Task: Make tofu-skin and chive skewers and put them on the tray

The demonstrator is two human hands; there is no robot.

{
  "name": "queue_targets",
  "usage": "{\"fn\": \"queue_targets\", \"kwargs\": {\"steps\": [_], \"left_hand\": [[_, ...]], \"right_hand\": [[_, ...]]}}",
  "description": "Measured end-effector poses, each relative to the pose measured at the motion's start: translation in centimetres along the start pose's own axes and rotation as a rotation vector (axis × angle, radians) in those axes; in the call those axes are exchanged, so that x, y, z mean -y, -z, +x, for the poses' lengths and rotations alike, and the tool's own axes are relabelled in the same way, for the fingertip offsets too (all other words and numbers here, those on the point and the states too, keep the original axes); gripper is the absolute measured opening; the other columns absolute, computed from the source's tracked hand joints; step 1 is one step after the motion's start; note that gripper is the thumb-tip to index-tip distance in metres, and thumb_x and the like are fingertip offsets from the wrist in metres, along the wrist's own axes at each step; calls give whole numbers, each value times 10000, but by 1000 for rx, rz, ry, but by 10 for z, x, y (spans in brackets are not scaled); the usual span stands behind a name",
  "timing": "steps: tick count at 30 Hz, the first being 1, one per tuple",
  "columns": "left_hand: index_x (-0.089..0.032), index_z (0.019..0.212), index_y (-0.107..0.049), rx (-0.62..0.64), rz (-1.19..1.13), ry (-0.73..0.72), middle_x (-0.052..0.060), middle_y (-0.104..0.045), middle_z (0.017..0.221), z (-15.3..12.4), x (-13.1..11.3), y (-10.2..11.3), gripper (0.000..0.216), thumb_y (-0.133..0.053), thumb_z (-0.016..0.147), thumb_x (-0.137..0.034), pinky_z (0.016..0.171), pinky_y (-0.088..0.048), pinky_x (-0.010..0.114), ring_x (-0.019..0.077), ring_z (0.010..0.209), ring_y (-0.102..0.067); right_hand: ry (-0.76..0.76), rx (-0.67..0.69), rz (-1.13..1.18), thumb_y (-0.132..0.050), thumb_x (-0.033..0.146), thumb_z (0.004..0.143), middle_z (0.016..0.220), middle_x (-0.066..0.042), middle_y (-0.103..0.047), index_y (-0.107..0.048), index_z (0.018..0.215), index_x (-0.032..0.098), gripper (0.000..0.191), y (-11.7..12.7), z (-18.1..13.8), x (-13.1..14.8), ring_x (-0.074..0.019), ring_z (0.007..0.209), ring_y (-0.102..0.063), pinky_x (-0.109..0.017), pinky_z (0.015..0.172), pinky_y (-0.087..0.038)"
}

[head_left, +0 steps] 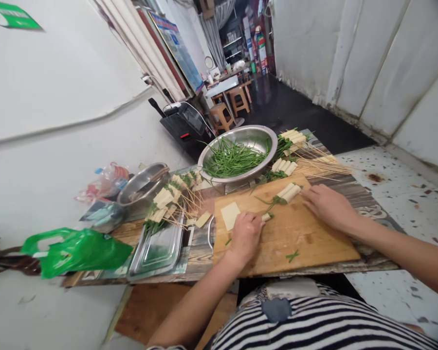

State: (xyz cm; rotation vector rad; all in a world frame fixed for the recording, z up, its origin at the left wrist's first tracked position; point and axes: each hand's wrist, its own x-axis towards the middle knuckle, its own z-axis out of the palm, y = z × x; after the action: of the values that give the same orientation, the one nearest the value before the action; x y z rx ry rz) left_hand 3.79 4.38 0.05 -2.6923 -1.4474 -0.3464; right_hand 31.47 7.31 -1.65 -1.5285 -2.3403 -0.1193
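My left hand (246, 234) rests low over the wooden cutting board (281, 243), its fingers closed round a small tofu-skin roll (266, 217) with green chives sticking out of the ends. A flat, pale tofu-skin sheet (229, 215) lies just beside it. My right hand (328, 205) is at the board's right edge, fingertips drawn together close to a few finished rolls (289, 192). Whatever those fingertips pinch is too small to make out. Short chive scraps (292, 255) lie near the front of the board.
A steel basin (273, 146) of chives (233, 158) stands behind the board. Bamboo skewers (324, 167) and stacked rolls (284, 166) lie at right. To the left are a metal tray (156, 257) with skewered rolls (164, 197), another basin (131, 187) and a green bag (80, 250).
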Motion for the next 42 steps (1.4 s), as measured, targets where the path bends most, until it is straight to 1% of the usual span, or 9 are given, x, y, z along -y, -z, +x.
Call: {"fn": "queue_targets", "kwargs": {"steps": [3, 7, 12, 15, 17, 21, 27, 32, 42], "left_hand": [[-149, 851, -625, -1, 16, -39, 62, -624, 842, 1, -1, -3, 184, -477, 945, -207, 766, -429, 343, 198, 829, -531], [-141, 828, -629, -29, 35, -50, 74, -621, 818, 1, -2, -6, 212, -461, 947, -193, 765, -434, 351, 206, 826, -534], [-146, 819, -653, -77, -5, -53, 62, -625, 802, 1, 0, -7, 236, -470, 949, -219, 776, -431, 333, 196, 821, -537], [-146, 824, -665, -90, -29, -34, 60, -622, 791, 1, 1, -8, 224, -492, 941, -225, 775, -427, 320, 193, 827, -536], [-145, 834, -670, -86, -43, -19, 63, -624, 800, 1, 1, -8, 219, -495, 939, -223, 779, -423, 316, 194, 843, -536], [-148, 905, -681, -63, -50, -28, 69, -630, 816, 1, -1, -8, 220, -483, 945, -233, 788, -416, 326, 200, 845, -536], [-151, 878, -681, -71, -55, 5, 80, -638, 810, 3, -5, -3, 229, -469, 943, -206, 775, -418, 347, 213, 826, -545], [-143, 819, -673, -60, -68, 8, 85, -645, 814, 3, -5, -1, 254, -463, 945, -214, 788, -429, 358, 212, 822, -551], [-161, 895, -687, -49, -97, -5, 75, -642, 807, 3, -3, -2, 239, -457, 946, -204, 797, -420, 347, 206, 832, -545]], "right_hand": [[-37, 27, -75, -390, 170, 922, 793, -104, -621, -639, 836, 126, 268, -1, -3, 7, -206, 764, -547, -312, 702, -395], [-24, -122, -53, -391, 205, 934, 760, -73, -591, -640, 857, 144, 268, 5, -11, 7, -194, 743, -544, -305, 681, -406], [70, -359, -15, -453, 251, 932, 849, -70, -622, -645, 991, 195, 209, 54, -40, 16, -200, 807, -571, -328, 727, -448], [121, -447, 118, -513, 242, 905, 945, -67, -660, -634, 1071, 243, 205, 90, -57, 44, -205, 846, -610, -336, 746, -478], [124, -424, 237, -520, 240, 903, 918, -58, -676, -647, 1041, 265, 189, 102, -65, 68, -195, 788, -625, -325, 698, -494], [138, -263, 372, -422, 214, 939, 744, -42, -658, -676, 948, 245, 256, 76, -73, 102, -161, 635, -602, -280, 568, -483], [116, -178, 127, -363, 185, 950, 730, -60, -639, -654, 928, 189, 291, 20, -78, 99, -167, 669, -587, -277, 611, -459], [187, -108, -32, -387, 175, 956, 684, -31, -608, -635, 906, 164, 254, 21, -80, 94, -149, 622, -563, -268, 570, -385], [165, -95, -20, -383, 211, 971, 629, -6, -577, -638, 918, 173, 263, 17, -80, 94, -133, 565, -527, -269, 535, -322]]}}
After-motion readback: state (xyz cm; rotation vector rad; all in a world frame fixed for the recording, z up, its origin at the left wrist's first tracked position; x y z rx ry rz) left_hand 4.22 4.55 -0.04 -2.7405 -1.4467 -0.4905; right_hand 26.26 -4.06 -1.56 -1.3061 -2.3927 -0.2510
